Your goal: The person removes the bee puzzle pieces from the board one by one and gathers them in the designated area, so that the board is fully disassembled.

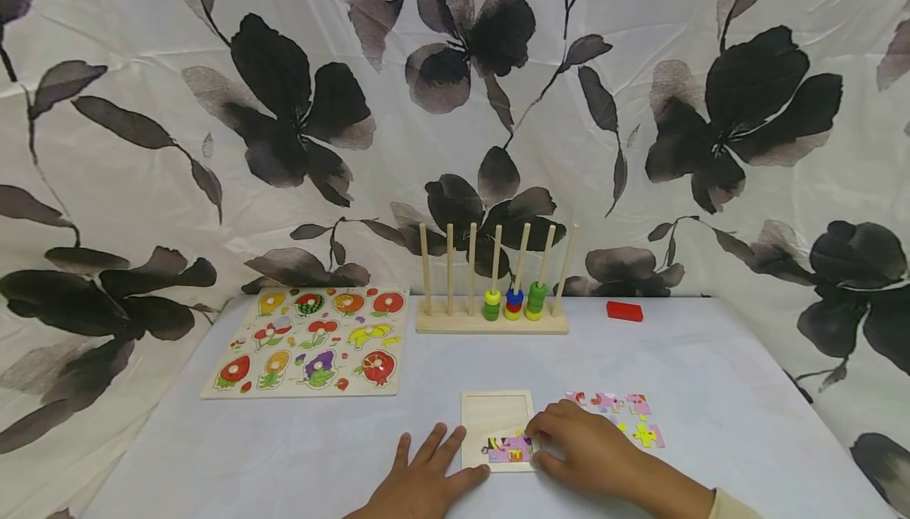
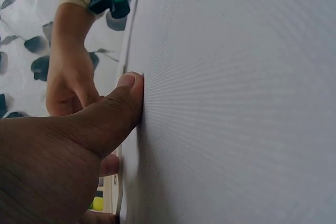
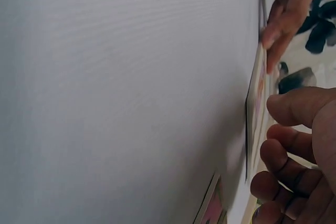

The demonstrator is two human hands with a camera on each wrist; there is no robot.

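A shallow wooden puzzle tray [image 1: 496,410] lies near the table's front, with joined jigsaw pieces [image 1: 508,449] in pink, yellow and black along its lower part. My left hand [image 1: 419,475] is spread flat at the tray's left side, its thumb at the front edge and fingertips by the left rim. My right hand [image 1: 590,448] is at the tray's right rim, fingers bent, with thumb and index fingertip by the right end of the joined pieces. In the right wrist view its thumb [image 3: 286,107] and fingers stand apart; whether they grip a piece is hidden.
Loose jigsaw pieces [image 1: 645,434] lie to the right, partly behind my right hand. A fruit peg puzzle board [image 1: 313,349] stands back left. Behind the tray is a wooden peg rack [image 1: 490,325] with coloured rings. A red block [image 1: 624,312] lies back right.
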